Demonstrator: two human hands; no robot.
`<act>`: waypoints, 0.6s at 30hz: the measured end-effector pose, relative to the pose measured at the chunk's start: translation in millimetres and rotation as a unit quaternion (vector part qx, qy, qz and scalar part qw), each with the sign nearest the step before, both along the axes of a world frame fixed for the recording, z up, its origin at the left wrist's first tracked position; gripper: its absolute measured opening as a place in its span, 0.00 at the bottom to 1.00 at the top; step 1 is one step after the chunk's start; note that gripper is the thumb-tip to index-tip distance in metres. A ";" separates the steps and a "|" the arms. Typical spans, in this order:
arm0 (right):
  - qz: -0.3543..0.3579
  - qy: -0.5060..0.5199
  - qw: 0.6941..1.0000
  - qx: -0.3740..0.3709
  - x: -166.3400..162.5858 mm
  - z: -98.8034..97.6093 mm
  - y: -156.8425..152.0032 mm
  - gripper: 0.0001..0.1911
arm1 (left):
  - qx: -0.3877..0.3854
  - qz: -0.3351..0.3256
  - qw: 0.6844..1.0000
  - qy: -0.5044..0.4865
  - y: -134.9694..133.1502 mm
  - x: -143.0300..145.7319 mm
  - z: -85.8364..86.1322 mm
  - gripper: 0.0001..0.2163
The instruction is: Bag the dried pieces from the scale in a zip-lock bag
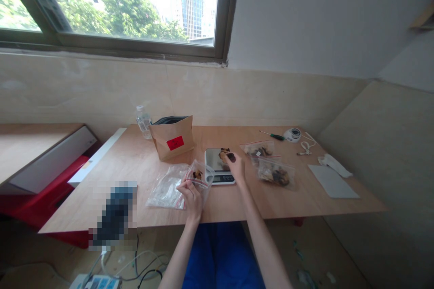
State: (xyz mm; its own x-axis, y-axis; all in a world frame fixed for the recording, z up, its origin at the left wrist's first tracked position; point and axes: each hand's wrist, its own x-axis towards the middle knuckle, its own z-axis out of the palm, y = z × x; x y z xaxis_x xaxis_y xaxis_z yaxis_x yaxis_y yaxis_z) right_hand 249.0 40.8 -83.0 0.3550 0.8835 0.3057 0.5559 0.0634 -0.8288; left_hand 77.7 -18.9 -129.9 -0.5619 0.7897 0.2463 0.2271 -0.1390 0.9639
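My left hand (192,199) is closed on a clear zip bag (207,176), and a few brown dried pieces (197,174) show at the bag's mouth. Over the plate of a kitchen scale (211,157), my right hand (237,169) pinches a dark brown dried piece (232,157). A lighter brown dried piece (223,153) is at its fingertips; I cannot tell whether it is held or lies on the plate. The scale's display (226,179) shows below the plate. Flat clear bags (166,189) lie left of my left hand.
Behind stand a brown paper pouch (174,133) with a red label and a plastic bottle (144,122). To the right lie two filled zip bags (276,174), a screwdriver (276,137), a white camera (292,134), a white sheet (332,183) and a white cloth-like item (335,165).
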 end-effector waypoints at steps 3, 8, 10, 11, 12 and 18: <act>0.062 0.080 0.995 0.002 -19.4 14.4 -6.6 0.17 | 0.003 -0.009 1.000 -0.003 -0.2 0.3 -0.9 0.14; 0.258 0.077 0.961 -0.058 -47.9 49.1 -27.0 0.13 | 0.007 -0.011 1.000 -0.006 -0.6 -0.1 -1.1 0.13; 0.289 0.001 0.953 -0.085 -51.8 59.2 -33.5 0.12 | 0.005 -0.009 1.000 -0.007 -0.6 -0.5 -1.3 0.13; 0.293 -0.036 0.950 -0.098 -52.6 62.5 -35.7 0.12 | 0.003 -0.008 1.000 -0.007 -0.6 -0.7 -1.7 0.13; 0.295 -0.066 0.946 -0.114 -52.8 64.6 -37.4 0.14 | 0.003 -0.007 1.000 -0.007 -0.6 -0.9 -2.2 0.13; 0.337 -0.140 0.910 -0.199 -50.8 66.3 -39.0 0.11 | 0.017 -0.011 1.000 0.001 -1.0 -0.3 -5.0 0.12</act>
State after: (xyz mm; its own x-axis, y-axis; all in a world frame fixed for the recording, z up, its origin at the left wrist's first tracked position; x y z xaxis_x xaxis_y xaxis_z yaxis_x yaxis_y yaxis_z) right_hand 198.2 1.9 -16.7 -0.3509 0.9320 -0.0906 0.6949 0.1944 -0.6923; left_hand 77.5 -19.9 -134.9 -0.5448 0.7927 0.2737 0.2253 -0.1760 0.9583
